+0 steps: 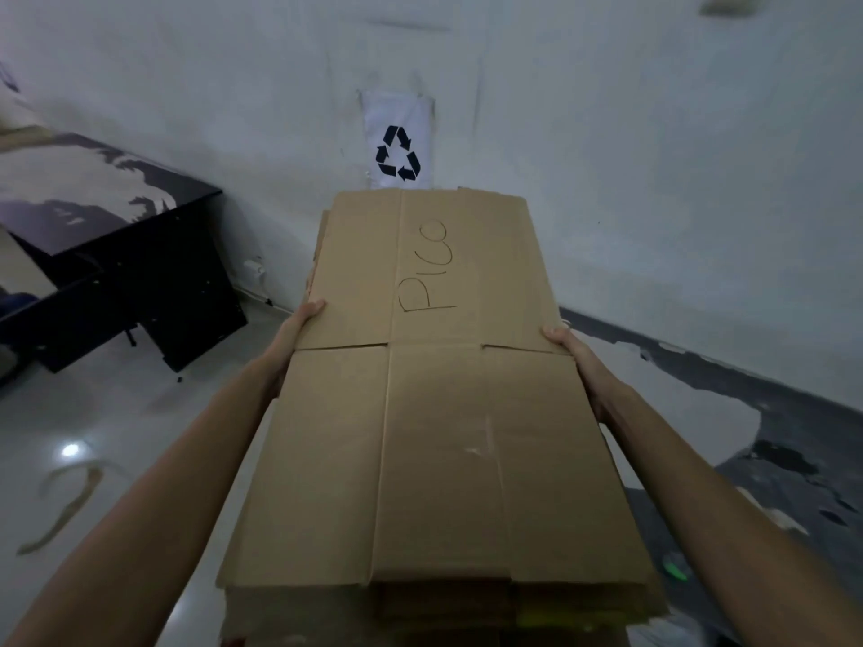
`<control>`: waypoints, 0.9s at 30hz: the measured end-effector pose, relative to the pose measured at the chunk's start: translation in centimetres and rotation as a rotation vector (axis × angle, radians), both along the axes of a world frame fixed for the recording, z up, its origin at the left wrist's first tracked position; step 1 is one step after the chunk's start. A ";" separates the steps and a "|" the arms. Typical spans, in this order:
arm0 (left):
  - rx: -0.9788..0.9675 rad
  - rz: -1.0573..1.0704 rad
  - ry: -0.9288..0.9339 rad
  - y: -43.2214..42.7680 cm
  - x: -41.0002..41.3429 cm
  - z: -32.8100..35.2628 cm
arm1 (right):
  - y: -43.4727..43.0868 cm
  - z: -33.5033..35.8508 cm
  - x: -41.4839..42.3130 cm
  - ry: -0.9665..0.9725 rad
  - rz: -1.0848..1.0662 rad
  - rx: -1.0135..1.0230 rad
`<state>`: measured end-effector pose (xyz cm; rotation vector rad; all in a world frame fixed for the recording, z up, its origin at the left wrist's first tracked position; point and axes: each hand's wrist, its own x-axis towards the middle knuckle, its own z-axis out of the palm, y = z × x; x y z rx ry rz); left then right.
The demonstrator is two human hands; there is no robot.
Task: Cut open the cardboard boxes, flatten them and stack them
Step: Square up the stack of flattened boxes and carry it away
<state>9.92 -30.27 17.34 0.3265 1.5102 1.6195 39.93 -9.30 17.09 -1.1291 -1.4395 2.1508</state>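
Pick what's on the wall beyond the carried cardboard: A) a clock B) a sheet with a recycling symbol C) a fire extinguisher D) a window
B: a white sheet with a black recycling symbol is stuck on the wall just beyond the flattened cardboard stack that the left hand and right hand hold by its sides.

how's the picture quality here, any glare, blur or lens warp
Head view: dim, bluish light; one bright glare spot on the glossy floor at left; wide-angle warp curves the wall base and stretches the forearms; top right corner is smeared; the writing on the cardboard stack and the recycling sign are sharp.
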 end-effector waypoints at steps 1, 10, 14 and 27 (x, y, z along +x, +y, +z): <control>0.006 -0.006 -0.003 -0.2 -0.1 0.3 | -0.4 0.1 -0.2 -0.001 0.000 -0.007; 0.012 -0.030 0.023 0.4 -6.3 1.7 | -1.4 0.8 -4.6 0.031 -0.057 -0.013; -0.006 -0.074 0.081 0.9 -11.3 2.4 | -2.3 1.0 -8.7 0.033 -0.121 0.029; 0.052 -0.265 0.165 0.2 -27.4 6.5 | -8.4 1.5 -23.7 0.054 -0.293 -0.017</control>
